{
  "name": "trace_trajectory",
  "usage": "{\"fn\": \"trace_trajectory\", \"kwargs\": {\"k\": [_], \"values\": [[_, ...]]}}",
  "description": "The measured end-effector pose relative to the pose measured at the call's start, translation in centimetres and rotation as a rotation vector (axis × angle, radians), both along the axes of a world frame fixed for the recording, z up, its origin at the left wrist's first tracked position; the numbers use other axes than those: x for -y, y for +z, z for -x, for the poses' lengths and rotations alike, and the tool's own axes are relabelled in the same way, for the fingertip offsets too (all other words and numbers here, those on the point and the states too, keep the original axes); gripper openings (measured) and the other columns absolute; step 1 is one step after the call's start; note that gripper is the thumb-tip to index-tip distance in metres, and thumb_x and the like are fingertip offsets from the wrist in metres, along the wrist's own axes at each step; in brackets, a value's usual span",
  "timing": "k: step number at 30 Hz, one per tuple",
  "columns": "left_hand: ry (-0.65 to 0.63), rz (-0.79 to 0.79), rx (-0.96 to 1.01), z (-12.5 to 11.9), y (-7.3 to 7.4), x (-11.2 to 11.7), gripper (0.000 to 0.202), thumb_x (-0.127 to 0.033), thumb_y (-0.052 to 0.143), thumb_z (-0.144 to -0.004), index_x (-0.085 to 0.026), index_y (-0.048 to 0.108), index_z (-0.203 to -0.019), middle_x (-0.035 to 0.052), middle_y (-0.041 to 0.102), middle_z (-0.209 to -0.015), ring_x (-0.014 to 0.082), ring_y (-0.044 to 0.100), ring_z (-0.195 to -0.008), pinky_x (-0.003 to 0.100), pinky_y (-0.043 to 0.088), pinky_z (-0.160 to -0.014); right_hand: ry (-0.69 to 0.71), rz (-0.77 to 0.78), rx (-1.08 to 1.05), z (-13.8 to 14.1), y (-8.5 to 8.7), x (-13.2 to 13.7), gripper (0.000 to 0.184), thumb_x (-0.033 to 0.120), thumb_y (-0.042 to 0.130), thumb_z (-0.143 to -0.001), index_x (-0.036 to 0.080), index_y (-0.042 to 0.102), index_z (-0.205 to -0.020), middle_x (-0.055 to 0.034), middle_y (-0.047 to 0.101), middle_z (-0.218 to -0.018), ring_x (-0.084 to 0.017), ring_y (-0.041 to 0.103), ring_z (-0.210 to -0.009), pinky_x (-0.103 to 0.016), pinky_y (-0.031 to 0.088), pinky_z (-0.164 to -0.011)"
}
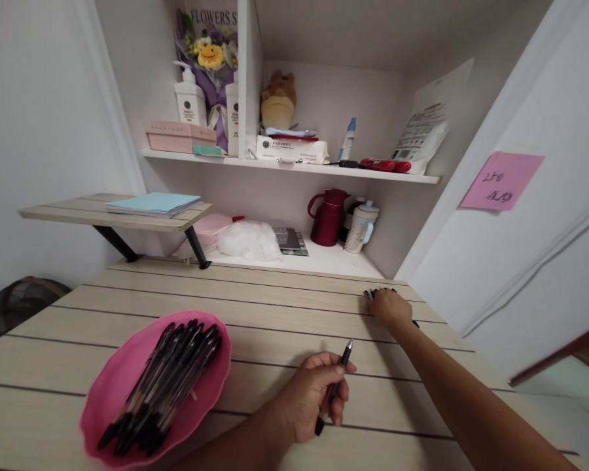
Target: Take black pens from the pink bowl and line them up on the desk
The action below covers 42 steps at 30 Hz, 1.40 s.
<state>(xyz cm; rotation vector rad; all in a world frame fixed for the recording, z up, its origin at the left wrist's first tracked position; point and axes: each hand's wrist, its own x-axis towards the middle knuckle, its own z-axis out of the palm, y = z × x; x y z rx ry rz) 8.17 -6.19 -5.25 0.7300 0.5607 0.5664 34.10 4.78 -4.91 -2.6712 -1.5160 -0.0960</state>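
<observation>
The left hand [311, 396] pinches a single pen [346, 357], point tilted up and away. Left of that hand sits a pink bowl [212, 386] with a bundle of black pens [169, 379] inside. Farther out, the right hand [391, 309] reaches down to dark, slim items [383, 290] (mostly hidden; whether it grips any, I cannot tell). Beyond it stand a pale cup [360, 227] and red jug [328, 221].

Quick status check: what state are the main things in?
Left hand, closed around held pen
Held pen, tip bare
Right hand, over small black items, grip hidden
Pink bowl, upright, loaded
Bowl pens, lying bundled
Red jug, upright
Tumbler, standing, lid on
Blue-capped bottle, standing, capped
Pink box, closed
Sticky note, stuck up, written on
</observation>
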Motion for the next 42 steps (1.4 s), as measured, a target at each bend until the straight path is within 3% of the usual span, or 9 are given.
{"fn": "trace_trajectory", "kwargs": {"k": [9, 15, 17, 19, 21, 23, 25, 30, 42], "values": [[-0.016, -0.014, 0.03, 0.0, -0.7, -0.3, 0.029, -0.032, 0.059, -0.07, -0.015, 0.055, -0.092, -0.0054, 0.051, -0.054, 0.0035, 0.038, -0.032, 0.018, 0.024, -0.035, -0.007, -0.01, -0.024, 0.2, 0.2, 0.1, 0.033, 0.031, 0.048, -0.077, 0.01, 0.065, -0.096, -0.0197, 0.063, -0.104, -0.029, 0.061, -0.092, -0.037, 0.044, -0.072], [-0.019, -0.008, 0.006, 0.0, -0.6, -0.3, 0.027, -0.031, 0.057, -0.07, -0.015, 0.055, -0.092, -0.005, 0.051, -0.055, 0.0039, 0.039, -0.033, 0.019, 0.026, -0.035, -0.004, -0.06, -0.073, 0.5, 2.0, 1.0, 0.033, 0.039, 0.047, -0.076, 0.013, 0.066, -0.083, -0.0182, 0.065, -0.095, -0.029, 0.061, -0.087, -0.036, 0.044, -0.067], [-0.017, -0.005, 0.008, 0.1, -0.4, -0.3, 0.027, -0.031, 0.058, -0.07, -0.015, 0.055, -0.092, -0.005, 0.051, -0.055, 0.0039, 0.039, -0.033, 0.019, 0.027, -0.036, 0.041, -0.158, -0.304, 1.6, 2.7, 2.1, 0.034, 0.042, 0.046, -0.076, 0.014, 0.064, -0.073, -0.0156, 0.065, -0.083, -0.025, 0.061, -0.076, -0.033, 0.043, -0.061], [-0.011, -0.01, 0.014, 0.1, -0.3, -0.2, 0.027, -0.031, 0.058, -0.069, -0.015, 0.055, -0.092, -0.0049, 0.051, -0.055, 0.0039, 0.039, -0.034, 0.019, 0.027, -0.036, 0.13, -0.28, -0.716, 3.5, 3.0, 4.0, 0.038, 0.048, 0.046, -0.076, 0.015, 0.061, -0.067, -0.0105, 0.063, -0.068, -0.018, 0.058, -0.061, -0.028, 0.04, -0.054], [0.001, -0.024, 0.023, 0.1, -0.2, -0.2, 0.027, -0.031, 0.058, -0.069, -0.015, 0.054, -0.091, -0.005, 0.051, -0.055, 0.004, 0.039, -0.034, 0.019, 0.028, -0.036, 0.191, -0.284, -0.921, 6.2, 2.9, 6.4, 0.047, 0.057, 0.038, -0.078, 0.016, 0.059, -0.067, -0.0043, 0.059, -0.06, -0.012, 0.052, -0.049, -0.024, 0.038, -0.047], [0.021, -0.042, 0.034, 0.0, -0.3, -0.2, 0.026, -0.031, 0.059, -0.068, -0.016, 0.053, -0.089, -0.0054, 0.05, -0.055, 0.004, 0.039, -0.033, 0.019, 0.029, -0.036, 0.224, -0.327, -1.331, 9.1, 2.4, 8.8, 0.048, 0.06, 0.042, -0.075, 0.016, 0.059, -0.071, -0.0018, 0.057, -0.058, -0.011, 0.05, -0.048, -0.022, 0.037, -0.047], [0.04, -0.057, 0.045, -0.1, -0.4, -0.2, 0.024, -0.032, 0.059, -0.068, -0.017, 0.051, -0.086, -0.0058, 0.05, -0.054, 0.004, 0.039, -0.033, 0.018, 0.03, -0.036, 0.238, -0.404, -1.523, 11.6, 1.8, 10.7, 0.043, 0.059, 0.052, -0.071, 0.016, 0.059, -0.072, 0.0007, 0.055, -0.056, -0.01, 0.048, -0.048, -0.022, 0.038, -0.049], [0.071, -0.11, 0.02, -0.4, -0.7, 0.1, 0.026, -0.034, 0.063, -0.067, -0.018, 0.048, -0.08, -0.0063, 0.05, -0.056, 0.0031, 0.038, -0.033, 0.017, 0.025, -0.034, 0.152, -0.661, -1.567, 14.5, 0.2, 12.2, 0.038, 0.049, 0.069, -0.061, 0.017, 0.048, -0.054, 0.0048, 0.046, -0.043, -0.007, 0.038, -0.037, -0.02, 0.031, -0.038], [0.077, -0.155, -0.025, -0.4, -0.4, 0.3, 0.03, -0.044, 0.054, -0.074, -0.017, 0.047, -0.083, -0.0059, 0.049, -0.055, 0.0015, 0.033, -0.032, 0.017, 0.013, -0.034, 0.275, -0.563, -1.79, 14.3, 0.1, 13.0, 0.034, 0.05, 0.061, -0.069, 0.017, 0.055, -0.072, 0.0057, 0.048, -0.045, -0.01, 0.045, -0.032, -0.023, 0.035, -0.035]]}}
